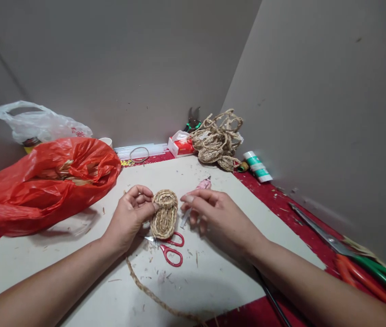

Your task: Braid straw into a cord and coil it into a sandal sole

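Observation:
My left hand [131, 213] pinches the left edge of a small slipper-shaped piece of coiled straw braid [164, 218] between thumb and fingers, above the table. A length of straw braid [158, 299] trails from under that hand to the front edge. My right hand [213, 211] hovers just right of the piece, apart from it, its fingers loosely bent and nothing visible in them. Behind it lies a pink object with a dark pointed tip [204, 183], and a clear stick [185, 219] shows beside its fingers. Red-handled scissors [172, 254] lie below the straw piece, their blades partly hidden.
A red plastic bag [52, 200] of straw sits at left, a white bag [46, 122] behind it. Along the back are clear sticks [145, 150], a red-white box [181, 144], pruners [193, 120] and bundled straw braid [218, 138]. Large shears [332, 243] lie at right.

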### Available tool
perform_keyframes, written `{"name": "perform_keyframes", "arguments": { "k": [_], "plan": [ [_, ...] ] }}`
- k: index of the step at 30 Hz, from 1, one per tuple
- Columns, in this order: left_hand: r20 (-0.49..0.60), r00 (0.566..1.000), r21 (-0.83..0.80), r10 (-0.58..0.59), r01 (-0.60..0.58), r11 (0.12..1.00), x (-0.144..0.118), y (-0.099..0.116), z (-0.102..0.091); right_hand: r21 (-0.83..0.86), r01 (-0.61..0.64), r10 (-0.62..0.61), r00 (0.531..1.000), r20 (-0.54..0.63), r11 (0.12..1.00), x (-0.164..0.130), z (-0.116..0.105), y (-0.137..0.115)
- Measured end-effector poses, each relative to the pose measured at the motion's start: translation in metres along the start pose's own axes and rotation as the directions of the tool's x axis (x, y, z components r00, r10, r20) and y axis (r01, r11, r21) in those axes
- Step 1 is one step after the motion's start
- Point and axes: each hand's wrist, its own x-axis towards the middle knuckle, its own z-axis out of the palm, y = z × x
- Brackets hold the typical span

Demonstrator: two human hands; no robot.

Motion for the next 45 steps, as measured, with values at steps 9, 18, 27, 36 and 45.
{"name": "perform_keyframes", "arguments": {
  "k": [9,18,27,36,45],
  "plan": [
    [-0.061,0.998,0.032,0.024,-0.023,0.999,-0.004,-0.003,0.003,-0.028,-0.040,0.043,0.992,0.117,0.999,-0.008,0.013,0.006],
    [0.093,0.986,0.326,0.141,-0.164,0.931,-0.008,-0.007,0.005,0.059,-0.001,-0.005,0.995,0.096,0.998,-0.007,0.015,0.011],
    [0.115,0.972,0.375,0.205,-0.234,0.897,-0.010,-0.011,0.006,0.055,0.004,-0.010,0.993,0.116,0.998,-0.003,0.016,0.014],
    [0.115,0.973,0.317,0.201,-0.228,0.921,-0.015,-0.010,0.007,0.104,-0.010,-0.005,0.990,0.144,0.995,-0.005,0.014,0.007],
    [0.041,0.982,0.276,0.183,-0.187,0.943,-0.018,-0.011,0.011,0.160,0.084,-0.109,0.982,0.154,0.983,-0.009,0.022,0.005]
  ]
}}
